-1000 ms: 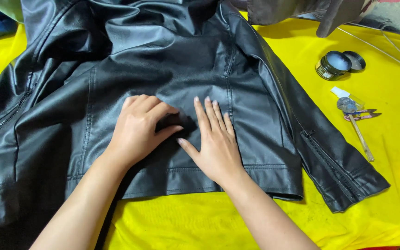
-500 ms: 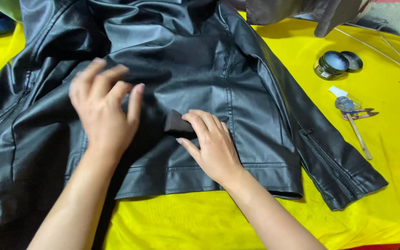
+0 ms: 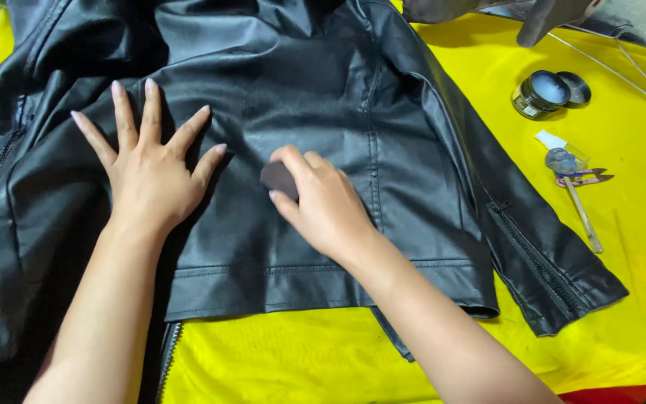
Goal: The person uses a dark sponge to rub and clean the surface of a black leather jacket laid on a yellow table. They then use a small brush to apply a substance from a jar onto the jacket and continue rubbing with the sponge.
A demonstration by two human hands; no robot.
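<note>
Right, my left hand (image 3: 147,176) is spread flat, fingers wide apart and palm down, on the black glossy leather jacket (image 3: 323,112), pinning the back panel to the yellow cloth-covered table (image 3: 600,344). My right hand (image 3: 323,206) is curled around a small dark rectangular sponge pad (image 3: 278,178), fingers clamped on it and pressing it onto the leather just beside the centre seam. So I judge the step in hand is rubbing the pad over the back panel, one hand bracing, the other working. The next stroke, I reckon, calls for steady even pressure and for my left hand holding the leather taut so it does not ruck up under the pad.

The jacket lies face-down across the middle of the table, hem towards me, one sleeve stretched out to the right with its zipped cuff showing. Its surface shines, with soft creases near the shoulders. Well apart, on the right, sits a small open round tin (image 3: 541,93) with its lid (image 3: 577,87) just beside it.
</note>
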